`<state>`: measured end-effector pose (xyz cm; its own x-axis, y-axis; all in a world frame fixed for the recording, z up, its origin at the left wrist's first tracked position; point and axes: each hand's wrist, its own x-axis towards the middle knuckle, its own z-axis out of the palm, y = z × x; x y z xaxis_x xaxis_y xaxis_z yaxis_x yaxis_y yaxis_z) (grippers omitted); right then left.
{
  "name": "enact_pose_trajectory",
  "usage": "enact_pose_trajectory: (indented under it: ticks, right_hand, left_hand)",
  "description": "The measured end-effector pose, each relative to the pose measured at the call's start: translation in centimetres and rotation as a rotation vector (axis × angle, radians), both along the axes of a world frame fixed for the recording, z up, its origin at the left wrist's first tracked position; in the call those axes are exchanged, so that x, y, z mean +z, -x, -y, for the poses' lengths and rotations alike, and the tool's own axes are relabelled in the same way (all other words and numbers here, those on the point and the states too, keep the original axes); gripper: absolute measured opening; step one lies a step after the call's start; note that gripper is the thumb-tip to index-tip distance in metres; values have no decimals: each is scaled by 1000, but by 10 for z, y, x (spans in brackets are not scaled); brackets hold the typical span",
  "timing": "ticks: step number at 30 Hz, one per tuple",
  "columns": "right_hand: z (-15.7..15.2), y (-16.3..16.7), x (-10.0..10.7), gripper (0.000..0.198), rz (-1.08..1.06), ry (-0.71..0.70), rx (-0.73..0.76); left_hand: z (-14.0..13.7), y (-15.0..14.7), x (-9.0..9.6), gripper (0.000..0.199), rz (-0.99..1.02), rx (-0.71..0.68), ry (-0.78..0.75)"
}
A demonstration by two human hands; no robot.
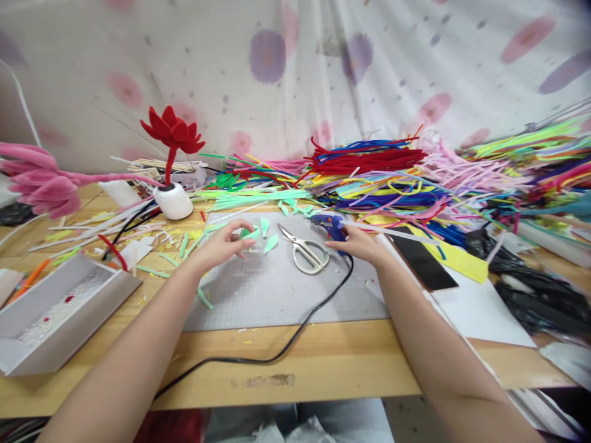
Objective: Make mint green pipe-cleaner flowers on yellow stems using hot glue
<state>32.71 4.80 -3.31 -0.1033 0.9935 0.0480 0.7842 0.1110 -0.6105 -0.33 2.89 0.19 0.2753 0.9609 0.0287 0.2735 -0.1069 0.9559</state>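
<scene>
My right hand (357,243) is wrapped round the handle of a blue hot glue gun (327,223), its nozzle pointing left and a long glue stick sticking out behind. My left hand (226,243) is curved over the mat, fingers apart, right at a mint-green pipe-cleaner petal (252,233) that shows between them; whether it touches the petal is unclear. Two more petals, an upright one (265,227) and a slanted one (271,244), lie just to its right. Between both hands rest scissors (310,255) with pale handles, blades towards the upper left.
A grey cutting mat (281,301) lies under the work, crossed by the gun's black cord (277,355). Heaped pipe cleaners (369,160) line the back. Left are a red flower (172,130) in a white pot (173,202) and an open box (69,317); right, a phone (422,261).
</scene>
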Motion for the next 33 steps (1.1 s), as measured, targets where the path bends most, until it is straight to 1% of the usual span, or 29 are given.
enact_pose_trajectory:
  ticks: [3,5,9,12,15,20,23,28,30,33]
  right_hand:
    - [-1,14,-11,37,-65,-41,-140]
    - [-1,18,-17,38,-162,-54,-174]
    - [3,19,-17,44,-475,-19,-170]
    - [9,21,-11,43,-717,5,-89]
    - [13,26,-7,40,-800,15,-48]
    - [16,32,-7,39,-804,74,-55]
    - [17,33,-6,37,-774,81,-58]
    - [18,32,-5,38,-760,96,-64]
    - [19,31,-4,38,-750,107,-49]
    - [20,31,-4,39,-724,114,-7]
  left_hand:
    - [5,-6,-5,17,-175,32,-305]
    - [9,-10,-10,13,-251,42,-446]
    - [18,-15,-23,13,-340,73,-630]
    - [23,-18,-30,14,-375,108,-693]
    - [26,-21,-31,12,-338,147,-680]
    - [23,-21,-25,13,-198,234,-610]
    - [16,-20,-16,11,-137,242,-498]
    - [8,-20,3,7,-14,193,-200]
    - [9,-22,8,7,19,190,-141]
    - [12,-24,9,8,46,188,-119]
